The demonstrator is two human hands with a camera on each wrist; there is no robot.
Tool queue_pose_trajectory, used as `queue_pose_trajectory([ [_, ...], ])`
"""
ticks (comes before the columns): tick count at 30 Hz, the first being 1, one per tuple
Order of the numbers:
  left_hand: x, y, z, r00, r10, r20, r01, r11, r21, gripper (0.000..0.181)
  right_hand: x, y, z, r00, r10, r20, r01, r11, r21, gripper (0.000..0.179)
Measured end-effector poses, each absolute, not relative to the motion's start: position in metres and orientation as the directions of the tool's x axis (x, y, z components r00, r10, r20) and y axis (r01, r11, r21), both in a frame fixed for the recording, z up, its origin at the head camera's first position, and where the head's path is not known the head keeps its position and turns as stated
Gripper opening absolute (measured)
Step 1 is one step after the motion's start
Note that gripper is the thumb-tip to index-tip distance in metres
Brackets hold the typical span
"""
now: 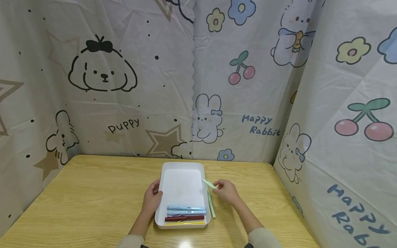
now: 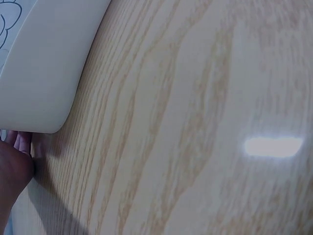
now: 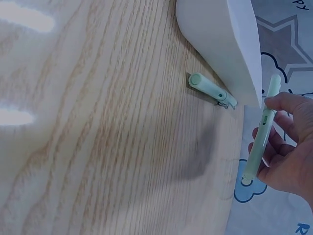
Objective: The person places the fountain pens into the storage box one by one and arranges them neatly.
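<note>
A white tray (image 1: 183,186) stands on the table, with two light blue pens (image 1: 186,210), a dark red pen (image 1: 184,218) and a yellow pen (image 1: 185,223) lying crosswise at its near end. My left hand (image 1: 152,197) rests against the tray's left wall; in the left wrist view the tray partly hides its fingers. A pale green pen (image 3: 264,129) is pinched between the thumb and fingers of my right hand (image 1: 227,191), above the table, its tip over the tray's right rim. Another pale green pen (image 1: 211,204) lies on the table along the tray's right side.
The wood-grain table (image 1: 102,193) extends to both sides of the tray. Behind it and to the right hang printed cloth curtains (image 1: 164,86) with cartoon animals, flowers and cherries.
</note>
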State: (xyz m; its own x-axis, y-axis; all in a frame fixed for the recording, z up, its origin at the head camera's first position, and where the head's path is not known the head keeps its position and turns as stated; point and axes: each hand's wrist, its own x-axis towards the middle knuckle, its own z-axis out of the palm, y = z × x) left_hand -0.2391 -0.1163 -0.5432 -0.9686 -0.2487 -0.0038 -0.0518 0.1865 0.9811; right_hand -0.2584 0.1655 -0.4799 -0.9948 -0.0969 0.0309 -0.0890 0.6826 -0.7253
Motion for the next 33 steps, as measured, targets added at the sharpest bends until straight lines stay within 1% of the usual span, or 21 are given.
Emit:
queue_pose_trajectory([
  [11, -0.240, -0.117, -0.546, -0.968, -0.252, 0.012, -0.036, 0.184, 0.982, 0.048, -0.259, 0.159, -0.476, -0.973, -0.228, 0.030, -0.181, 0.682, -0.708, 0.020],
  [19, -0.241, -0.116, -0.546, -0.968, -0.251, -0.013, -0.061, 0.183, 0.981, 0.049, -0.257, 0.151, -0.469, -0.951, -0.307, 0.016, -0.224, 0.653, -0.724, 0.022],
  [27, -0.241, -0.117, -0.546, -0.968, -0.251, -0.017, -0.065, 0.187, 0.980, 0.048, -0.257, 0.144, -0.467, -0.938, -0.346, -0.024, -0.229, 0.670, -0.706, 0.021],
  [33, -0.241, -0.117, -0.546, -0.967, -0.256, -0.013, -0.062, 0.184, 0.981, 0.048, -0.258, 0.139, -0.468, -0.922, -0.386, -0.020, -0.264, 0.667, -0.697, 0.020],
])
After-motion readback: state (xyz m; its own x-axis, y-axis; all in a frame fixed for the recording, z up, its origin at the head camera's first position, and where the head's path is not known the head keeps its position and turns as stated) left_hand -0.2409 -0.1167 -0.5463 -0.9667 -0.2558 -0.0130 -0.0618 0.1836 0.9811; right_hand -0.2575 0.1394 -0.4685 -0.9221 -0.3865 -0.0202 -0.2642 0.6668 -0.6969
